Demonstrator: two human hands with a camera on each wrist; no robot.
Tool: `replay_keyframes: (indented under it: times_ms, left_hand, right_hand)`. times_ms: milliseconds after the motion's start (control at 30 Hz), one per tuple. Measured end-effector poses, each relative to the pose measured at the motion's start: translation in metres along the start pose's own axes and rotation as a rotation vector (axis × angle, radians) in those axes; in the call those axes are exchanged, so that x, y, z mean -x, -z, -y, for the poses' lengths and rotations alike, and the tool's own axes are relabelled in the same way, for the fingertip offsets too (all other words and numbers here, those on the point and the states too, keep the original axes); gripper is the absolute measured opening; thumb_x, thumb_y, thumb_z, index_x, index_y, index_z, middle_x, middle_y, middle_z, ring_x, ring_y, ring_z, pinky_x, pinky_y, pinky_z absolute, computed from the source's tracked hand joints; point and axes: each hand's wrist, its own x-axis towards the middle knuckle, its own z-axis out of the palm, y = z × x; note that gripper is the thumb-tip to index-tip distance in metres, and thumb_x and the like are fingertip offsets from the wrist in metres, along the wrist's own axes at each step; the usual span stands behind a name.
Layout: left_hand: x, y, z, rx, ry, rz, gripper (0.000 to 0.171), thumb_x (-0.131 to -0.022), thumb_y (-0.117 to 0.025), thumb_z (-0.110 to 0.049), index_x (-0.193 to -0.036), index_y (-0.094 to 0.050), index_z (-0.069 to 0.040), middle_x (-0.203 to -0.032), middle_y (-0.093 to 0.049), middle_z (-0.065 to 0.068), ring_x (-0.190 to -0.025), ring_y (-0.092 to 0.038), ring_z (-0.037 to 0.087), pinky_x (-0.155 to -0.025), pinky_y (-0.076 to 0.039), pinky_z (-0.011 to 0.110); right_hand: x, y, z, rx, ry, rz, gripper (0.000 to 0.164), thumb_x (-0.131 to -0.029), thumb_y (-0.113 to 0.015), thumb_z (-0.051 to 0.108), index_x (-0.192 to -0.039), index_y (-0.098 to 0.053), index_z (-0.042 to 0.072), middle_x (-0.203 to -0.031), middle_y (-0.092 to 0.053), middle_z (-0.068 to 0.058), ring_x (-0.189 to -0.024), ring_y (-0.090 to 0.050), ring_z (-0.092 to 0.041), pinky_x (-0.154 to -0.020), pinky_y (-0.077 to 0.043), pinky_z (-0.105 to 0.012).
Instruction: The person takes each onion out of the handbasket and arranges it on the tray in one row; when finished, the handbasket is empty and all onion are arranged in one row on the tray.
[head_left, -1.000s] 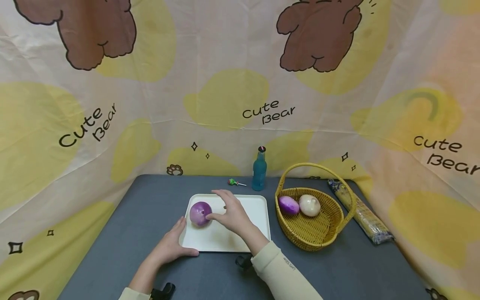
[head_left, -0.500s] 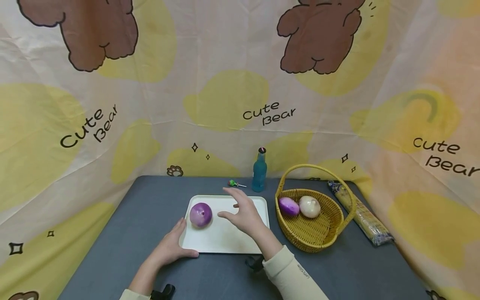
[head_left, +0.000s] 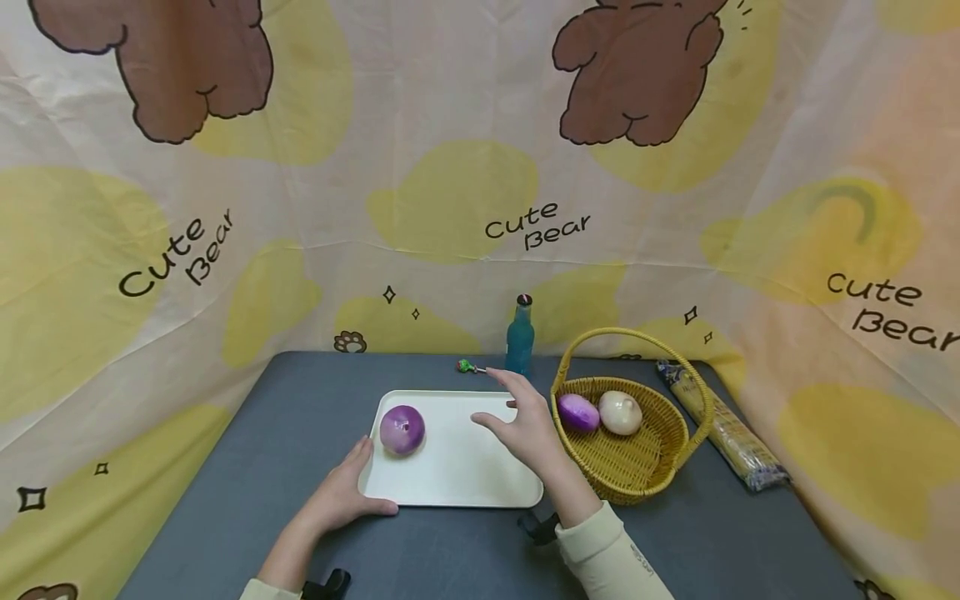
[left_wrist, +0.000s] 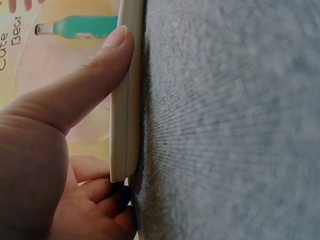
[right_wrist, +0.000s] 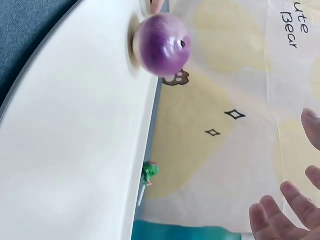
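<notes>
A purple onion [head_left: 402,431] sits near the left end of a white tray [head_left: 465,475]. My left hand [head_left: 342,490] grips the tray's near left corner, thumb along the front edge and fingers at the left side. In the left wrist view, the thumb [left_wrist: 100,67] presses the tray's rim [left_wrist: 125,110] and the other fingers bend beside the corner. My right hand [head_left: 528,425] hovers over the tray's right end, holding nothing, thumb and fingers spread apart. The right wrist view shows the onion [right_wrist: 162,45] apart from this hand.
Right of the tray stands a yellow wicker basket [head_left: 630,467] holding a purple oval item [head_left: 578,412] and a white onion [head_left: 620,412]. Behind are a blue bottle [head_left: 519,337] and a green lollipop [head_left: 465,366]. A long clear packet [head_left: 723,425] lies at the far right.
My right hand has moved right, away from the purple onion, across the tray toward the basket. The left hand and the onion have stayed in place.
</notes>
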Motion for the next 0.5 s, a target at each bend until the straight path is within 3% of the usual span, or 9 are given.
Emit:
replay_keyframes:
  times_ms: [400,500]
  left_hand:
    - [-0.001,-0.001,0.002,-0.003,0.012,0.008,0.133,-0.062,-0.093,-0.051,-0.157,-0.020,0.009,-0.163,-0.016,0.032,-0.149,-0.020,0.051,-0.117,-0.025,0.065]
    - [-0.001,-0.001,0.001,0.002,0.015,0.013,0.133,-0.063,-0.093,-0.051,-0.157,-0.020,0.008,-0.164,-0.015,0.031,-0.150,-0.019,0.051,-0.117,-0.025,0.065]
  right_hand:
    - [0.007,0.035,-0.009,0.047,-0.063,-0.079,0.064,-0.083,-0.085,0.026,-0.141,-0.059,0.017,-0.143,-0.058,-0.009,-0.126,-0.057,-0.030,-0.098,-0.053,-0.053]
    - [0.009,0.044,-0.015,0.088,-0.070,-0.105,0.061,-0.085,-0.083,0.028,-0.140,-0.059,0.016,-0.141,-0.058,-0.011,-0.119,-0.059,-0.032,-0.092,-0.055,-0.053]
